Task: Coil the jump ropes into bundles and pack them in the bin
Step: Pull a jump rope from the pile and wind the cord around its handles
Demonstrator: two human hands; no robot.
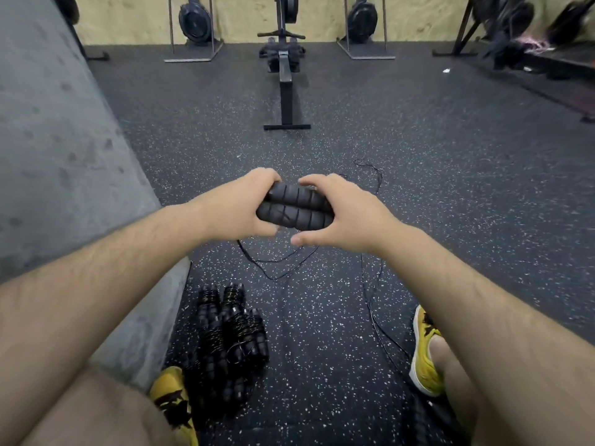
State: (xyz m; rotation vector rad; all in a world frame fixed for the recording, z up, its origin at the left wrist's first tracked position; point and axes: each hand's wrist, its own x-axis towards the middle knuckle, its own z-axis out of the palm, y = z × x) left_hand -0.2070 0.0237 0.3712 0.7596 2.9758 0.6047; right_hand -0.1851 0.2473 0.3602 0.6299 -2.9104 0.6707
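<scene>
Held side by side: rope handles, left hand fingers curled round one end, right hand fingers round the other. Trailing on floor: cord, near coiled bundles.

Both our forearms reach forward; our left hand and right hand grip opposite ends of the rope handles.

Both ends of the paired handles are hidden inside the left hand and right hand
</scene>
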